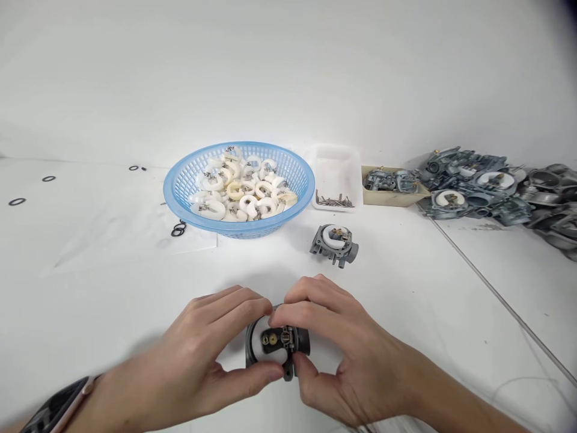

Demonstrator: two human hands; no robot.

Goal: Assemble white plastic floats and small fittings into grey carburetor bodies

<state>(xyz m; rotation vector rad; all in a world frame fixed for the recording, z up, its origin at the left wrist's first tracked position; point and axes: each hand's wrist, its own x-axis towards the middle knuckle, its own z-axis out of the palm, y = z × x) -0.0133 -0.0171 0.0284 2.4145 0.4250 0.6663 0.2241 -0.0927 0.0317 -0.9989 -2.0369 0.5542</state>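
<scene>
A grey carburetor body (300, 341) lies on the white table, gripped from both sides. My left hand (216, 349) wraps its left side, thumb in front and fingers behind. On the right, my right hand (342, 349) has its thumb at the near edge and its index finger over the far edge, close to the hinge end of the float. The white C-shaped float (260, 343) sits inside the body, around two brass jets (269, 340). My fingers hide parts of the rim. Just beyond stands another carburetor body (349, 252) with a white float in it.
Behind is a blue basket (169, 195) of white floats. To its right are a white tray (338, 162) with metal pins, a beige box (392, 198) of parts and a pile of carburetor bodies (478, 186). Black rings (178, 230) lie left. A thin rod (496, 288) crosses the right side.
</scene>
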